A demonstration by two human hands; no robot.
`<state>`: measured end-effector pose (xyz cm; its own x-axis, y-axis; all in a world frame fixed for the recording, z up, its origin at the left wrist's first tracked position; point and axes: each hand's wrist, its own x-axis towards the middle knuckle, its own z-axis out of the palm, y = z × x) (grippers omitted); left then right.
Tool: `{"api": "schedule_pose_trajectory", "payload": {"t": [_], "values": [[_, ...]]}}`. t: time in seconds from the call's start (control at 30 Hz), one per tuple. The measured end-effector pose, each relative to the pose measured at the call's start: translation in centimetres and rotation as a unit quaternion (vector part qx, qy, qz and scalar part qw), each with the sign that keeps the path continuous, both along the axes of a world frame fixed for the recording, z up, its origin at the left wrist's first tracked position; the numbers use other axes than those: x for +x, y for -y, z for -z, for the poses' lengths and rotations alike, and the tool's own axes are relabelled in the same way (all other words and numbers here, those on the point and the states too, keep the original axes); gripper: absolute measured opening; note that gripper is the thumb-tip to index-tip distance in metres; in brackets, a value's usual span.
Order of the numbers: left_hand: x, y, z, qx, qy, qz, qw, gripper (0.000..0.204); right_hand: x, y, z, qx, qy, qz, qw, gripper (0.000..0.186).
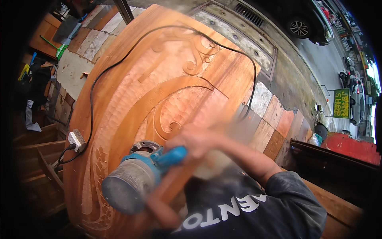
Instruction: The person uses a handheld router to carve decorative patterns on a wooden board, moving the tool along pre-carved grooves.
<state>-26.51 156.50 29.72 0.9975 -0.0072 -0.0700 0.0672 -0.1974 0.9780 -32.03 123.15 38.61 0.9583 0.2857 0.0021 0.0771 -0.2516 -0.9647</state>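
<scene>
A wood router (129, 185), with a grey cylindrical motor and teal body parts, is tilted over the near part of a carved wooden panel (131, 95). Its round base (146, 145) points toward the panel. My right hand (191, 142) is closed at the teal side handle (171, 157); blur softens its fingers. From below, my left forearm (164, 213) reaches toward the router's lower side, where the motor hides the hand. Scrolls and leaf shapes in relief cover the panel, amid a rippled, tooled ground.
A black cord (92, 93) loops across the panel to a white plug and socket (76, 140) at its left edge. Wooden frames (38, 149) stand at left. Patchwork tiles (274, 119), a drain grate (248, 15) and a parked car (304, 24) lie beyond.
</scene>
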Motion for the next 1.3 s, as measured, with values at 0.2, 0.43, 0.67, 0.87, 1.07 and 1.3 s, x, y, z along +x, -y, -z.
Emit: {"api": "schedule_pose_trajectory", "payload": {"t": [0.2, 0.43, 0.67, 0.87, 1.07, 1.3], "values": [[0.2, 0.6, -0.1, 0.013, 0.004, 0.011, 1.0, 0.027, -0.1, 0.2, 0.1, -0.008, 0.011, 0.007, 1.0, 0.032], [0.3, 1.4, -0.4, 0.021, 0.011, 0.026, 0.999, 0.027, -0.3, 0.1, 0.6, 0.006, 0.015, 0.013, 1.0, 0.034], [0.1, 2.2, -0.7, 0.023, 0.021, 0.034, 0.999, 0.028, -0.3, 0.5, 0.6, -0.001, 0.01, -0.002, 1.0, 0.038], [-0.3, 2.6, -0.9, 0.022, 0.029, 0.034, 0.999, 0.029, -0.3, 0.4, 0.4, -0.02, -0.004, -0.025, 1.0, 0.039], [-0.4, 3.4, -1.2, 0.017, 0.04, 0.038, 0.998, 0.03, -0.8, -0.2, 0.0, -0.04, 0.009, 0.009, 0.999, 0.04], [-0.5, 6.2, -2.7, -0.009, 0.078, 0.059, 0.995, 0.032, -5.2, 0.7, 0.1, -0.04, 0.07, 0.096, 0.992, 0.041]]}}
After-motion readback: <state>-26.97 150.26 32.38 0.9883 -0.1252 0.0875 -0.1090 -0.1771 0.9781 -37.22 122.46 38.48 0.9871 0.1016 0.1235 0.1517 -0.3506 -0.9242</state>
